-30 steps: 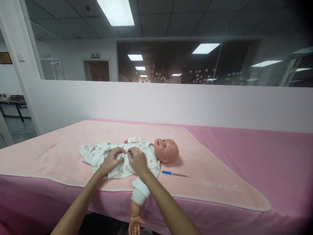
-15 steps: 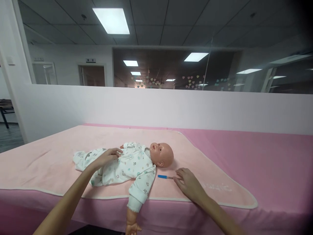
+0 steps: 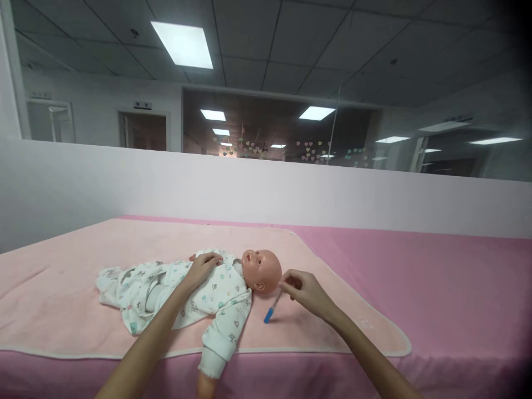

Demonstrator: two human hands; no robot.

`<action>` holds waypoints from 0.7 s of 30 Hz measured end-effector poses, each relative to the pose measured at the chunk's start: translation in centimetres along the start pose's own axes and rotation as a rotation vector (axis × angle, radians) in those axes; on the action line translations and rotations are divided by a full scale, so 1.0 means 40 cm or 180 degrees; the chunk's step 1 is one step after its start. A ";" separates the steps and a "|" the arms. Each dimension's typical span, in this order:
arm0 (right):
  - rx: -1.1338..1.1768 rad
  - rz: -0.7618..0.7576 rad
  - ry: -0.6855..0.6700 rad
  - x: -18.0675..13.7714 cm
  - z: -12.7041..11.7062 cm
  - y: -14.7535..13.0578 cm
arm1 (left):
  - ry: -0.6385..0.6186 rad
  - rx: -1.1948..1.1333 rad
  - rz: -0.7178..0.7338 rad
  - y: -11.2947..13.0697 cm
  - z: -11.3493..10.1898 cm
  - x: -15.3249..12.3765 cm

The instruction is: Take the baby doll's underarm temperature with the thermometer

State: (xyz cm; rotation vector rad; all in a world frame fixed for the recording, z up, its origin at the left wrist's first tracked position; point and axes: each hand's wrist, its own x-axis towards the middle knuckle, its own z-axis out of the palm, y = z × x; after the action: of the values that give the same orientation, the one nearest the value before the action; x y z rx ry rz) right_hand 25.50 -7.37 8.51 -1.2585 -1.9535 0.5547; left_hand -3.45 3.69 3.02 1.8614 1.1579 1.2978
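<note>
A baby doll (image 3: 261, 270) in a white printed outfit (image 3: 224, 282) lies on its back, head to the right. My left hand (image 3: 204, 269) rests on the doll's chest with its fingers stretched over the cloth; they do not appear to grip it. Beside the doll's head, my right hand (image 3: 302, 287) pinches the upper end of a slim blue-capped stick (image 3: 269, 315) that looks like a thermometer. It slants downward, its blue end low over the blanket; whether it touches the cloth I cannot tell.
Under the doll lies a peach blanket (image 3: 332, 335) with pale edging, spread over a pink-covered table (image 3: 465, 288). The doll's near arm (image 3: 220, 338) hangs over the front edge. Behind stands a low white wall (image 3: 266, 191) with glass above it.
My right hand has picked the blue-capped stick up by one end and tilted it from flat to slanting. My left hand has slid from the belly up to the chest. The view has shifted.
</note>
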 end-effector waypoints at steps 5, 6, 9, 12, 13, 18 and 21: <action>0.0263 0.0107 -0.0141 0.019 0.058 0.002 | 0.0267 -0.0723 -0.0117 -0.012 -0.016 -0.007; 0.0280 0.0127 -0.0192 0.019 0.066 0.005 | 0.0319 -0.0829 -0.0097 -0.012 -0.016 -0.007; 0.0429 0.0310 -0.0426 0.013 0.072 0.016 | 0.0363 -0.0977 -0.0077 -0.016 -0.014 -0.009; 0.0543 0.0664 -0.0756 0.003 0.054 0.025 | 0.0382 -0.1023 -0.0086 -0.019 -0.011 -0.008; 0.0566 0.0769 -0.0857 -0.001 0.046 0.026 | 0.0390 -0.1041 -0.0092 -0.020 -0.011 -0.008; 0.0745 0.0959 -0.1057 -0.011 0.046 0.018 | 0.0367 -0.1125 -0.0104 -0.021 -0.010 -0.007; 0.0710 0.0969 -0.0892 0.001 0.078 0.014 | 0.0377 -0.1100 -0.0078 -0.015 -0.009 -0.009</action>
State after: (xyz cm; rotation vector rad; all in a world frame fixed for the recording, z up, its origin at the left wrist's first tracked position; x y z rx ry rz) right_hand 23.41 -6.99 6.15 -1.4006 -1.8641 1.1231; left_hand -4.04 3.63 2.49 1.5331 0.9398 1.5039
